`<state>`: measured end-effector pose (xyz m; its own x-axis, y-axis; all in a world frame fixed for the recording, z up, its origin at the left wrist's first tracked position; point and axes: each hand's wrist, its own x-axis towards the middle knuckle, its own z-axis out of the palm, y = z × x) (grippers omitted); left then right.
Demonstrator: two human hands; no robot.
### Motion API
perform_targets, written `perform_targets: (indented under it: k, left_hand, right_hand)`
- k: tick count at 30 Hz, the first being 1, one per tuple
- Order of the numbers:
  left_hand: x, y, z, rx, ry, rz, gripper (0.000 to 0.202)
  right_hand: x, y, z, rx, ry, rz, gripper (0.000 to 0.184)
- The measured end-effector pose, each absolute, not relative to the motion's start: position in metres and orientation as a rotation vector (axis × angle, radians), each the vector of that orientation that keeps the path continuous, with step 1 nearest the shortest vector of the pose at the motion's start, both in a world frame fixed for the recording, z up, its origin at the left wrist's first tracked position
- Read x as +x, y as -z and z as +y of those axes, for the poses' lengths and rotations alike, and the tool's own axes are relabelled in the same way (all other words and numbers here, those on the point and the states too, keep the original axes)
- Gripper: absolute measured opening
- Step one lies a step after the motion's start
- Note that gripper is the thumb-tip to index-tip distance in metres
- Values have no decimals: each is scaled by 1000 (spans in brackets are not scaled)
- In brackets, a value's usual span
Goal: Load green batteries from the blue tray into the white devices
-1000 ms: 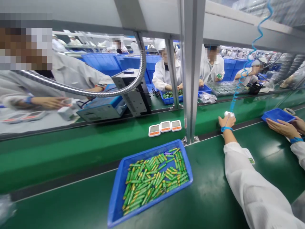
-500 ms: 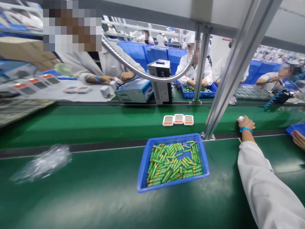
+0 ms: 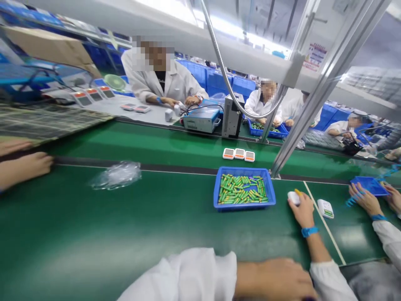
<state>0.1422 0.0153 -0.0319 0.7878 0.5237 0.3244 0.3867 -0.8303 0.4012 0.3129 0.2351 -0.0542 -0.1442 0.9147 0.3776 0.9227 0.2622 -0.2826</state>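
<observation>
My right hand (image 3: 303,211), with a blue wristband, is closed on a small white electronic device (image 3: 293,197) over the green work surface, right of the battery tray. A bit of yellow shows at its fingertips. My left hand (image 3: 277,278) reaches across the bottom of the view, blurred, its fingers curled and partly cut off; something dark shows at their edge, too little to name. Another white device (image 3: 326,208) lies just right of my right hand, green batteries showing in it. A blue tray (image 3: 216,200) holds many green batteries (image 3: 241,190).
Three white devices with screens (image 3: 239,154) stand in a row on the rear green strip. A metal post (image 3: 300,121) rises behind the tray. Crumpled clear plastic (image 3: 120,174) lies left. Co-workers' hands (image 3: 366,198) are at a blue tray on the right; another person's hands (image 3: 28,167) are far left.
My right hand has drawn back from the rear strip to the near surface with a white device. My left hand has come into view. The head view has shifted.
</observation>
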Motion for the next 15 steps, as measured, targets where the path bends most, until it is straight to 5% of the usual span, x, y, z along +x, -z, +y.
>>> perform_targets:
  k: [3, 7, 11, 15]
  left_hand:
    - [113, 25, 25, 2643, -689, 754, 29]
    - [67, 23, 39, 2477, -810, 1124, 42]
    - [44, 27, 37, 2402, -815, 1268, 81]
    - [43, 26, 32, 2449, -731, 1268, 78]
  right_hand:
    - [315, 65, 170, -1556, -51, -2058, 76]
    - [306, 65, 110, -1429, -301, -2054, 58]
    - [292, 33, 90, -1272, -596, -2063, 46]
    - [258, -17, 118, -1179, -646, -2092, 39]
